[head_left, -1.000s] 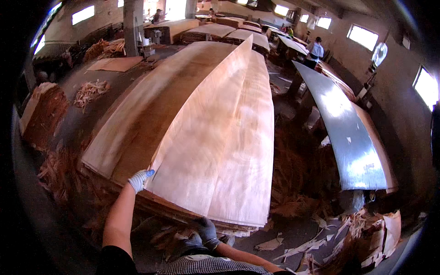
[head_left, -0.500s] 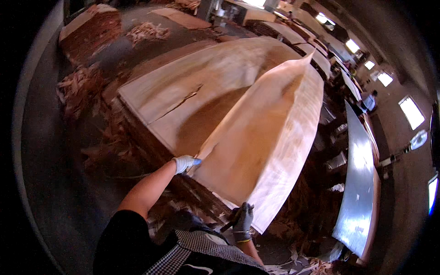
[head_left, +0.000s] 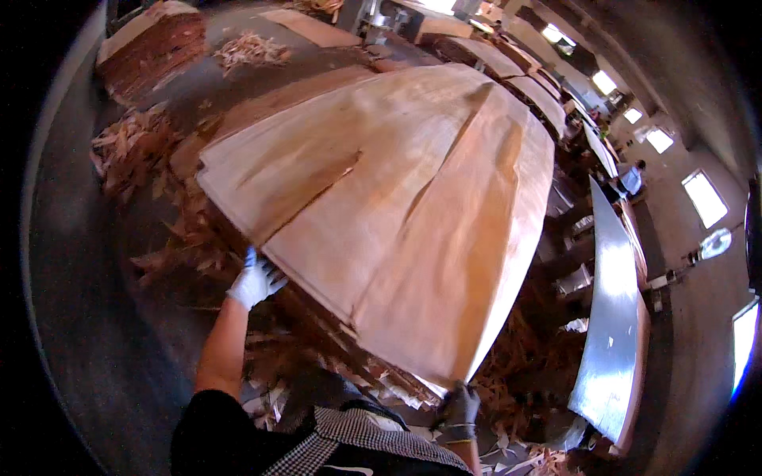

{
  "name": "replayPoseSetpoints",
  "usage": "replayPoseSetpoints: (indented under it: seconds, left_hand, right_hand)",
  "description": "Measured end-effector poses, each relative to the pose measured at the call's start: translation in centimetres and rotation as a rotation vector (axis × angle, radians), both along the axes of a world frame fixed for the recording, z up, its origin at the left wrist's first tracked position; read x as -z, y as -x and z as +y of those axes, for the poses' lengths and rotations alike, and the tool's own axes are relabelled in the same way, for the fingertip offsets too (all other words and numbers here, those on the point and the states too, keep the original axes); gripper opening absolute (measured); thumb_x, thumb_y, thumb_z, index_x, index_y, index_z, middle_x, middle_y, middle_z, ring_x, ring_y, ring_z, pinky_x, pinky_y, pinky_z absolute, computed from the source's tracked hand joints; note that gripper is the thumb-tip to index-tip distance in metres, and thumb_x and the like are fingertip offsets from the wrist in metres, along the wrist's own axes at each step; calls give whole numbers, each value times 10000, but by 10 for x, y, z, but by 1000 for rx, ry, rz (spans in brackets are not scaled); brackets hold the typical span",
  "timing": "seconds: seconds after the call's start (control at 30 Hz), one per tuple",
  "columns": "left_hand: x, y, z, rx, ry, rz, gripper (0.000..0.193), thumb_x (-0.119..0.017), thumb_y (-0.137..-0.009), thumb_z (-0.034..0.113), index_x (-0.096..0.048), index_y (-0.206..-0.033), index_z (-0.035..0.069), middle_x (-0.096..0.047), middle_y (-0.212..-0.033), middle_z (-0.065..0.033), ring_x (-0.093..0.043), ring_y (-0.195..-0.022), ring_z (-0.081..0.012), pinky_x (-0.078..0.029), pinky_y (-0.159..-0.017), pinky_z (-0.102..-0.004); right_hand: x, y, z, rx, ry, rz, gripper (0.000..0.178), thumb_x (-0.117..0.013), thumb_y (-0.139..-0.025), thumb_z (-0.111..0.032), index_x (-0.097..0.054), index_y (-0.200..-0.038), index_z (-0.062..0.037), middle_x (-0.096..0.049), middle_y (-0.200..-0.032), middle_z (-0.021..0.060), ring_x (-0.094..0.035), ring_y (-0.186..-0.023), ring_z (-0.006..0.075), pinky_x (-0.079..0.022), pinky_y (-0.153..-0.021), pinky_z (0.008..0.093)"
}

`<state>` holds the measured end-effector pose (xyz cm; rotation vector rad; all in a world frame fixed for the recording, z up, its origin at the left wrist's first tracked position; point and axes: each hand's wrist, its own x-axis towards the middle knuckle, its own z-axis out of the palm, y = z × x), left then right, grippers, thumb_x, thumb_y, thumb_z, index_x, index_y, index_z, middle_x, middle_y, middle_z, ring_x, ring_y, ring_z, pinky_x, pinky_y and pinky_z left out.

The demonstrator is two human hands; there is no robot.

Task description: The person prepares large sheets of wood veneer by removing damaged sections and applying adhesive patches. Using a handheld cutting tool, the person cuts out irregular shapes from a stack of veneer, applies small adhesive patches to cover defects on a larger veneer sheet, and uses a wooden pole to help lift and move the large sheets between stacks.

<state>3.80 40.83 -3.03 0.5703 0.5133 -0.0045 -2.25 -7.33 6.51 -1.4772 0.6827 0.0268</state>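
A large thin sheet of wood veneer [head_left: 444,262] lies wavy over a stack, with raised ridges running along its length. Toward the left, a long split [head_left: 313,198] runs in from the near edge of the veneer surface. At the near edge beside that split is my left hand [head_left: 254,284], in a white glove with blue fingertips, its fingers apart. My right hand [head_left: 460,408], in a dark grey glove, is closed at the near right corner of the sheet; its fingertips are partly blurred.
A long shiny metal-topped surface [head_left: 607,341] stands on the right. Torn veneer scraps [head_left: 131,151] pile up on the left, below a stack of sheets [head_left: 151,47]. More scraps litter the floor by my right hand. A person [head_left: 633,178] is farther back on the right.
My left hand has let go of the raised sheet edge and moved left to the split. The sheet has dropped flatter over the stack. My right hand has shifted right and nearer.
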Motion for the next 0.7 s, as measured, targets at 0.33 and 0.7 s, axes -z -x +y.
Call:
replayPoseSetpoints:
  seconds: [0.33,0.7]
  left_hand:
    - [41,-12,-49,17,-44,-163,623,-502,-796,479,-377,-1247,67,-402,-1289,-96,-403,-1158,-257,-347,-949,-436]
    - [19,67,-83,-50,-92,-71,583,-525,-787,437,-390,-1246,103,-416,-1274,-70,-389,-1161,-260,-333,-955,-423]
  right_hand:
    - [36,21,-122,215,3,-88,163,-633,-754,-151,-514,-661,-88,-478,-490,5,-437,-362,117,-336,-329,241]
    - [-41,142,-185,282,-399,-15,148,-564,-779,-164,-530,-672,-67,-378,-461,-18,-322,-318,96,-264,-307,228]
